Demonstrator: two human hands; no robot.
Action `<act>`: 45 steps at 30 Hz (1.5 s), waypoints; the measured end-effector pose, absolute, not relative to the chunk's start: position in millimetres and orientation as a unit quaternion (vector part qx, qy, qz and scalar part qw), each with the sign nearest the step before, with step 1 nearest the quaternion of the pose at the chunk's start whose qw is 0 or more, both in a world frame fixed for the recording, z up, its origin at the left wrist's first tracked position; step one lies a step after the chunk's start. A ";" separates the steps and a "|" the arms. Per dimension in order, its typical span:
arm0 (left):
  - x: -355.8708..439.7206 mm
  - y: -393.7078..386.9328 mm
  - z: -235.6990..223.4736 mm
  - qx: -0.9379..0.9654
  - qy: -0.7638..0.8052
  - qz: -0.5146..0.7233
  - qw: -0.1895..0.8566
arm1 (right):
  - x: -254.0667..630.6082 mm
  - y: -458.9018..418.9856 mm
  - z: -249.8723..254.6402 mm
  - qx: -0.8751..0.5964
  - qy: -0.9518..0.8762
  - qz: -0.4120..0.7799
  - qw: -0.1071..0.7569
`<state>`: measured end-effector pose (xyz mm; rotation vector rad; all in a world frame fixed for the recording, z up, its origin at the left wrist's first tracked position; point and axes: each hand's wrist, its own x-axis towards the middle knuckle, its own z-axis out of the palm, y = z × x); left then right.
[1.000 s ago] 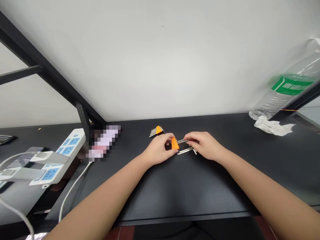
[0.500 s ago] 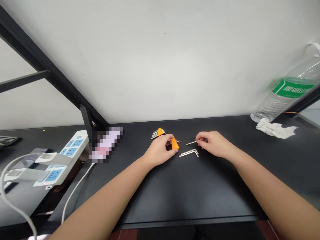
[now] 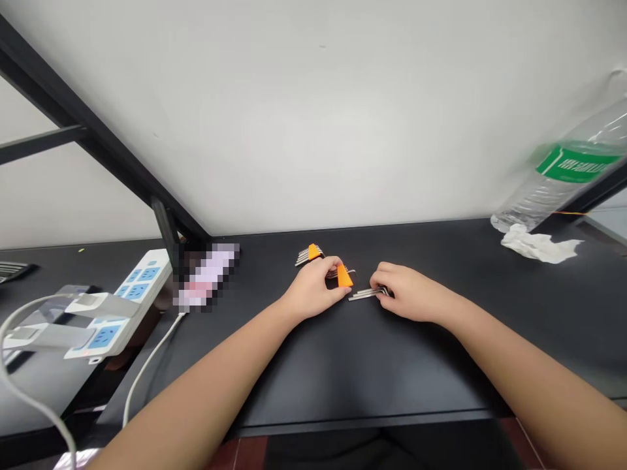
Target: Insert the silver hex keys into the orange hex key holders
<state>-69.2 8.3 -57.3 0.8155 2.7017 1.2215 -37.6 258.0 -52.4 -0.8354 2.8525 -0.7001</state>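
Note:
My left hand (image 3: 316,287) is closed around an orange hex key holder (image 3: 344,276), with thumb and fingers on its sides. A few hex keys show in that holder, partly hidden by my fingers. Just behind the hand lies a second orange holder (image 3: 313,252) with several silver hex keys in it. To the right, my right hand (image 3: 404,292) is closed over the bent ends of silver hex keys (image 3: 363,294) lying together on the black table. Their long arms point left, toward the holder; how many are in my fingers is hidden.
A white power strip (image 3: 134,294) with plugged-in chargers stands at the left, near a blurred-out phone (image 3: 210,274) on a white cable (image 3: 151,359). At the far right are a large water bottle (image 3: 553,183) and crumpled tissue (image 3: 541,246). A pale wall (image 3: 343,117) rises behind the table.
My right hand has moved slightly left and down, bringing its hex key beside the ones on the table and covering their bent ends. My left hand keeps hold of the orange holder.

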 end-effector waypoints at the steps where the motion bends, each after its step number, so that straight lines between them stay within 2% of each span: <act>1: -68.4 9.2 -56.6 0.268 0.878 0.395 0.032 | -39.0 257.5 -52.3 -0.265 0.931 -0.248 0.026; 5: -63.3 14.5 -53.5 0.288 0.883 0.370 0.022 | -44.3 248.7 -52.0 -0.221 0.913 -0.341 -0.044; 10: -62.9 15.8 -54.4 0.316 0.887 0.336 0.017 | -45.7 236.3 -55.7 -0.244 0.892 -0.379 -0.032; 14: -72.1 8.7 -56.8 0.296 0.902 0.313 0.001 | -53.3 252.2 -56.0 -0.166 0.905 -0.392 0.002; 18: -76.4 4.3 -55.9 0.279 0.900 0.335 0.015 | -62.4 274.5 -52.6 -0.137 0.936 -0.321 0.049; 25: -74.5 4.9 -54.8 0.266 0.896 0.354 0.026 | -45.3 262.8 -42.6 -0.249 0.935 -0.238 0.081; 31: -72.5 4.6 -54.0 0.281 0.884 0.372 0.028 | -32.9 255.2 -47.0 -0.268 0.938 -0.205 0.074; 34: -68.2 8.4 -55.6 0.291 0.879 0.376 0.021 | -37.9 255.2 -49.8 -0.265 0.932 -0.243 0.044; 39: -60.5 15.9 -54.3 0.314 0.878 0.360 0.023 | -44.8 243.6 -53.7 -0.247 0.894 -0.374 -0.009; 45: -58.4 17.9 -49.8 0.336 0.880 0.335 0.019 | -42.4 228.9 -58.9 -0.232 0.883 -0.409 -0.015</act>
